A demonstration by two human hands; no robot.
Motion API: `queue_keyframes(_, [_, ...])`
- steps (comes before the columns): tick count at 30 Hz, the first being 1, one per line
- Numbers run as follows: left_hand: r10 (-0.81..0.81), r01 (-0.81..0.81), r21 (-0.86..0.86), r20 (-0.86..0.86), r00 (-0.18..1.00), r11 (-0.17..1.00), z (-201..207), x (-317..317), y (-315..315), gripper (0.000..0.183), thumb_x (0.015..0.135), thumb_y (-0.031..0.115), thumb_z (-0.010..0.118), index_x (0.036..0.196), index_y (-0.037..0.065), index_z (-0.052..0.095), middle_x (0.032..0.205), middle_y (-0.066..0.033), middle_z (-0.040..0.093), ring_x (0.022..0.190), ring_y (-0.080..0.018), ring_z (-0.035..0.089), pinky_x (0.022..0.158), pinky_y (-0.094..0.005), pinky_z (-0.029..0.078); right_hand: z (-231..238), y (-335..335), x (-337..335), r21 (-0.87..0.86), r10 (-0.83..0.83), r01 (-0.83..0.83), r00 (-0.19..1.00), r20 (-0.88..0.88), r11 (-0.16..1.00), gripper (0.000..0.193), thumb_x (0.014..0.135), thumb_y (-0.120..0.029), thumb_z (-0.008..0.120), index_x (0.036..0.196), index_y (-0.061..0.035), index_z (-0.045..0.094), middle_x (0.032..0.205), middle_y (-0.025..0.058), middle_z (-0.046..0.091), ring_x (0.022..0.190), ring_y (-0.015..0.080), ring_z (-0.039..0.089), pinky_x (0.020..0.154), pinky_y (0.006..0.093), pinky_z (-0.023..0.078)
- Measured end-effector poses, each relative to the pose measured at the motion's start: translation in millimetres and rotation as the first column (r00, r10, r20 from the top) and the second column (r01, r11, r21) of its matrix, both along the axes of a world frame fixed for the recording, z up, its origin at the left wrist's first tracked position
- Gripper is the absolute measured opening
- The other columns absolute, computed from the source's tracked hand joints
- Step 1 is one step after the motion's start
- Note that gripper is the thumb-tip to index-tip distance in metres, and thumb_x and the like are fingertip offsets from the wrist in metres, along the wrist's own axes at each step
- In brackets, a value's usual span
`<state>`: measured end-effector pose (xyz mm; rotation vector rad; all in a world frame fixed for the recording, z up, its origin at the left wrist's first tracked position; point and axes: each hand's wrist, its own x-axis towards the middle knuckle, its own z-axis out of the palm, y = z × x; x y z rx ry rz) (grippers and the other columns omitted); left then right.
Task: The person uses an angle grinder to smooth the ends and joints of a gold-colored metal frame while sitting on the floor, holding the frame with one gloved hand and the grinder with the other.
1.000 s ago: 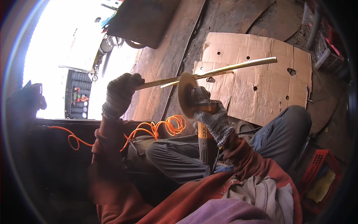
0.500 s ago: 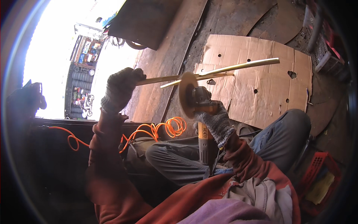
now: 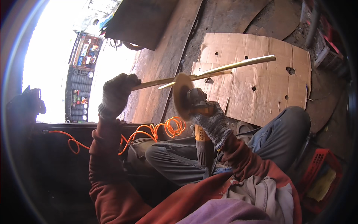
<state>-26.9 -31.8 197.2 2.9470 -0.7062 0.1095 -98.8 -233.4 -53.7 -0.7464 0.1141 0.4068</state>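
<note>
In my gloved left hand (image 3: 116, 95), fingers closed, is one end of a thin brass-coloured metal strip (image 3: 154, 83), stretching to the right. A second, brighter gold strip (image 3: 242, 65) crosses it at a shallow angle above the cardboard; whether the two are joined I cannot tell. My gloved right hand (image 3: 213, 125) is wrapped around a yellow and black angle grinder (image 3: 201, 143), held upright with its head at the top. The grinder's round brown disc (image 3: 182, 98) overlaps the strips near their crossing; contact is hard to make out.
A flat cardboard sheet (image 3: 268, 89) with holes lies on the floor ahead. Orange coiled hose or cable (image 3: 173, 127) rests on a dark surface at left. A red plastic crate (image 3: 320, 175) stands at lower right, another crate (image 3: 328, 56) at far right. My bent legs frame the grinder.
Both hands, the grinder and the strips have shifted slightly left. The grip of each hand is the same. The view itself has also moved a little.
</note>
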Motion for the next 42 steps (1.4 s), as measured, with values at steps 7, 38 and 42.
queue_keyframes(7, [0.038, -0.050, 0.188, 0.065, 0.997, 0.981, 2, 2, -7, 0.014, 0.097, 0.014, 0.058, 0.091, 0.007, 0.068, 0.075, -0.0070, 0.063, 0.069, -0.0214, 0.065, 0.062, -0.0324, 0.052, -15, -4, 8, -0.051, 0.003, -0.011, 0.987, -0.161, 0.999, 0.051, 0.072, -0.012, 0.084, 0.111, -0.0035, 0.052, 0.097, 0.0088, 0.066, 0.084, 0.0157, 0.066, 0.075, 0.0325, 0.057])
queue_keyframes(38, [0.110, -0.112, -0.051, -0.037, 0.993, 0.992, -3, -3, 0, 0.017, 0.098, 0.013, 0.055, 0.093, 0.004, 0.068, 0.081, -0.0094, 0.066, 0.074, -0.0205, 0.069, 0.065, -0.0322, 0.053, -5, 5, 2, -0.038, -0.016, 0.017, 0.999, 0.031, 0.999, 0.051, 0.076, -0.005, 0.083, 0.113, -0.0062, 0.049, 0.097, 0.0112, 0.066, 0.080, 0.0204, 0.069, 0.067, 0.0360, 0.061])
queue_keyframes(42, [0.202, -0.202, -0.011, -0.026, 0.979, 0.979, -3, -6, 0, 0.016, 0.098, 0.014, 0.056, 0.093, 0.005, 0.068, 0.078, -0.0095, 0.065, 0.072, -0.0204, 0.068, 0.063, -0.0326, 0.052, -14, 1, 10, 0.028, 0.056, -0.052, 0.988, -0.141, 0.998, 0.049, 0.076, -0.005, 0.082, 0.112, -0.0055, 0.050, 0.097, 0.0115, 0.067, 0.080, 0.0210, 0.069, 0.066, 0.0362, 0.061])
